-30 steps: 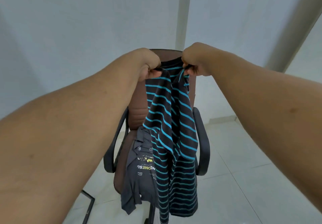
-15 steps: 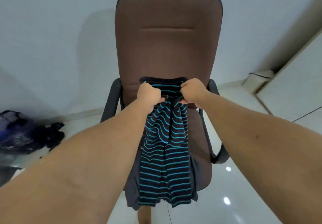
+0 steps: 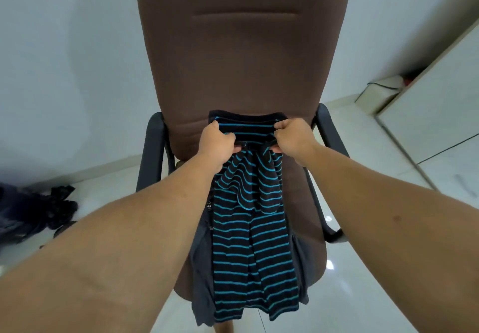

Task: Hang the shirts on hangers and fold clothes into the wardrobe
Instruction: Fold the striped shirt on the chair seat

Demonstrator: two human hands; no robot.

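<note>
A black shirt with blue stripes (image 3: 254,249) lies lengthwise down the seat of a brown office chair (image 3: 241,55), its top edge against the backrest. My left hand (image 3: 216,142) grips the shirt's top left part. My right hand (image 3: 293,138) grips its top right part. The fabric bunches between the two hands. A dark grey shirt (image 3: 201,270) lies under the striped one and shows along its left side and at its right edge.
A dark heap of cloth (image 3: 33,211) lies on the floor at the left by the wall. A white wardrobe (image 3: 438,115) stands at the right, with a pale box (image 3: 378,94) beside it. The floor is glossy white tile.
The striped shirt was held up in the air above the chair. Both hands have brought it down onto the seat, and the view has tilted down and closer to the chair.
</note>
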